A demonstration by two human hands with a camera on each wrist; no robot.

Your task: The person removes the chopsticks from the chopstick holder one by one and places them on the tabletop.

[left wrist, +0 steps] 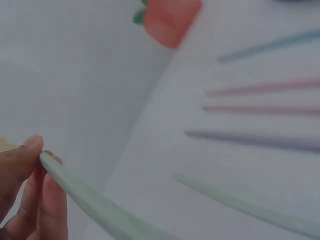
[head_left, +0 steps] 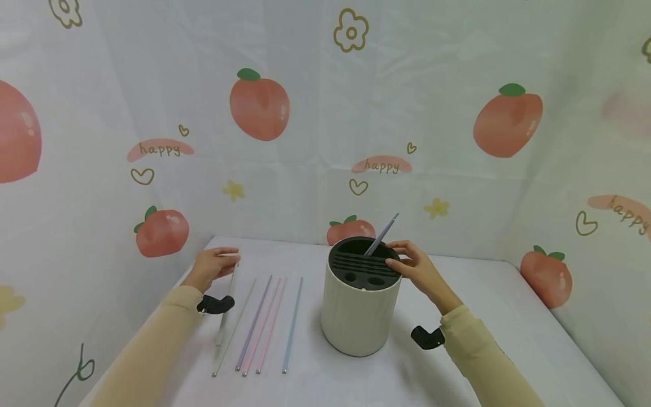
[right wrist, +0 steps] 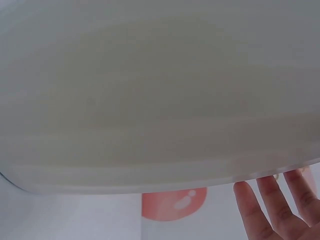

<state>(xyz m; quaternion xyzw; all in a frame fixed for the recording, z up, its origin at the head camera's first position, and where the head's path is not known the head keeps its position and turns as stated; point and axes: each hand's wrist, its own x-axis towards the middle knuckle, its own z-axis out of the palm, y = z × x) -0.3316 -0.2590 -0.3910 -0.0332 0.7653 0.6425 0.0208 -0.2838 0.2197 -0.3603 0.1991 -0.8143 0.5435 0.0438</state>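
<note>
Sitting closest to the front edge of the white table (head_left: 508,316): near ends of five loose straws, all running front to back, left of the holder. Going left to right: pale green straw (head_left: 235,328), purple straw (head_left: 254,323), two pink straws (head_left: 268,327) nearly touching each other, then a blue straw (head_left: 293,324) just beside the holder.

Standing right of them, about mid-table: a cream round holder (head_left: 358,319) with a black slotted insert (head_left: 362,265) on top. Poking up out of the back of that insert, leaning right: a grey-blue straw (head_left: 382,233).

Right hand (head_left: 414,265) resting on the right rim of the holder, fingers (head_left: 394,264) mostly straight and lying across the black insert, not wrapping anything. Right wrist view showing mostly the holder's cream wall (right wrist: 150,100) with fingertips (right wrist: 272,200) spread and relaxed below it.

Left hand (head_left: 213,265) hovering over the back left part of the table, pinching the far end of a sixth, whitish-green straw (head_left: 226,305) between thumb and fingers. Left wrist view confirming it: fingertips (left wrist: 30,150) clamped on the straw's end (left wrist: 90,200), the rest of it slanting down toward the front, blurry. Can't tell if its near end is touching the table.

Peach-print cloth (head_left: 259,107) hanging behind and on both sides.
</note>
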